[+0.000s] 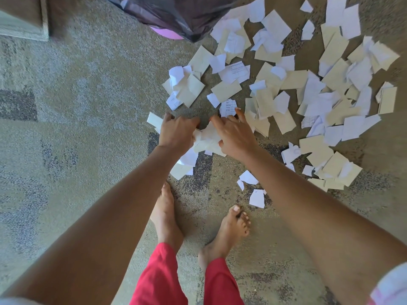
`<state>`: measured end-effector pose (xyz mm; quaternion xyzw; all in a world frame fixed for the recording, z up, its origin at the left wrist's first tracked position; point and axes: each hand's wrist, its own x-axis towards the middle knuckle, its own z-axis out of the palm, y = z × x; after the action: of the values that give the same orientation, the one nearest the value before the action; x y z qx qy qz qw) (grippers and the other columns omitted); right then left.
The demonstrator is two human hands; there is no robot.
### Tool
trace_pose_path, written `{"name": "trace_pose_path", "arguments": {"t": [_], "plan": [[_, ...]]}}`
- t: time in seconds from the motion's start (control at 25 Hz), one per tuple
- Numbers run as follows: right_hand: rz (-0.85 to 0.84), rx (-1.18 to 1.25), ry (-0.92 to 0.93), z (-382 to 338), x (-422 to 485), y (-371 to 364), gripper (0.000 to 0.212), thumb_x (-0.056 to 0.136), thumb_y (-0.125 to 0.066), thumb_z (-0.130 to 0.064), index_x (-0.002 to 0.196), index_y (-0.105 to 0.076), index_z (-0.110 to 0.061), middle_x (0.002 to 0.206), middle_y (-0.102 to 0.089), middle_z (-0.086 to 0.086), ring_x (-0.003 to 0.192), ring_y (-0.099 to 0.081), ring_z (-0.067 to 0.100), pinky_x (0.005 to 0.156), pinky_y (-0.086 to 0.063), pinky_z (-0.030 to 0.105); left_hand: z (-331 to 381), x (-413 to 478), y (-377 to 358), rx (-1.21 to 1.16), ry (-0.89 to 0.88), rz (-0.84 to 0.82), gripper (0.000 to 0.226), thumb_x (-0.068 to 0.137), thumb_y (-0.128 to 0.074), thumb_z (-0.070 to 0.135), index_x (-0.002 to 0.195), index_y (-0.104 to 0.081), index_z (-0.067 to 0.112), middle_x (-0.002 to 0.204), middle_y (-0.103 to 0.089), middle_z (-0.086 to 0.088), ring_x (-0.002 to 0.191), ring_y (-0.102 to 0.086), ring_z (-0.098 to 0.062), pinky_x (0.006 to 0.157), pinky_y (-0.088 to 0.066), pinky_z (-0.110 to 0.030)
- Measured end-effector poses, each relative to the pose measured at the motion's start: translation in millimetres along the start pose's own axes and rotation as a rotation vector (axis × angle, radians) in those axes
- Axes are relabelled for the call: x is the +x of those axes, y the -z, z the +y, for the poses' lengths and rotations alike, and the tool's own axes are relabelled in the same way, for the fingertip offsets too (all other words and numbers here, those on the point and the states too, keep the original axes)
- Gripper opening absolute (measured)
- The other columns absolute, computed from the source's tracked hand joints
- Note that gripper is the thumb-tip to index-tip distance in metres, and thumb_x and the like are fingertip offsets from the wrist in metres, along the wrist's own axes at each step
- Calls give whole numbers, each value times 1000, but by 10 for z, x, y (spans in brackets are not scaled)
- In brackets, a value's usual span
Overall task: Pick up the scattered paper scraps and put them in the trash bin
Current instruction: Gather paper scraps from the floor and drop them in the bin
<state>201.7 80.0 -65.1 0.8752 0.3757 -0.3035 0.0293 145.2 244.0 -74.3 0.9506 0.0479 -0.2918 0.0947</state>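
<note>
The small heap of white and cream torn paper scraps (207, 139) lies on the floor below the dark-bagged pink trash bin (176, 14), well apart from it. My hands squeeze it from both sides: left hand (178, 130) and right hand (235, 133) each curl their fingers round it. I judge this the gathering step. Next I must clamp the heap tight and lift it to the bin without shedding. Many more loose scraps (308, 84) cover the grey-beige carpet (88, 84) right of the bin, and my bare feet (165, 212) stand beyond the heap from it.

Matt white and cream paper scraps (330, 84) on rough speckled carpet (88, 95); glossy dark plastic bin liner (176, 16).
</note>
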Motion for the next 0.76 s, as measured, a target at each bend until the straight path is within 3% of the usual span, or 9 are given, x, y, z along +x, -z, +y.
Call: {"name": "trace_pose_path", "arguments": {"t": [0.12,0.24,0.36,0.56,0.76], "plan": [[-48,85,31,-28,-78,128,57,77,-67,-5,127,-40,-7,103,-66,11,93,-66,34,92,-43,42,11,-68,69,-14,10,13,22,83,-69,17,101,-59,26,87,-71,0,80,-68,-24,89,-39,-35],[-13,177,28,-42,-161,243,50,82,-63,-7,125,-38,-10,113,-62,12,91,-65,40,68,-47,41,9,-126,158,-36,38,52,21,87,-67,20,106,-61,27,90,-70,-5,83,-67,-27,78,-43,-32],[4,262,27,-35,-210,364,50,82,-60,-4,127,-39,-11,120,-60,12,96,-63,41,68,-48,41,-12,-157,288,-62,46,71,20,88,-66,24,107,-60,27,91,-69,-7,84,-67,-31,65,-40,-31],[35,324,-26,-4,-303,625,48,84,-58,-3,130,-45,-6,118,-62,17,105,-60,40,80,-50,45,-3,-240,575,-133,33,95,21,88,-67,24,109,-61,25,96,-69,-8,88,-66,-33,64,-39,-31],[103,396,-94,20,-489,1003,43,85,-58,-5,128,-52,-7,112,-64,19,104,-60,39,79,-49,41,-10,-381,936,-175,6,131,22,87,-68,28,107,-61,25,91,-68,-8,84,-66,-32,66,-46,-33]]}}
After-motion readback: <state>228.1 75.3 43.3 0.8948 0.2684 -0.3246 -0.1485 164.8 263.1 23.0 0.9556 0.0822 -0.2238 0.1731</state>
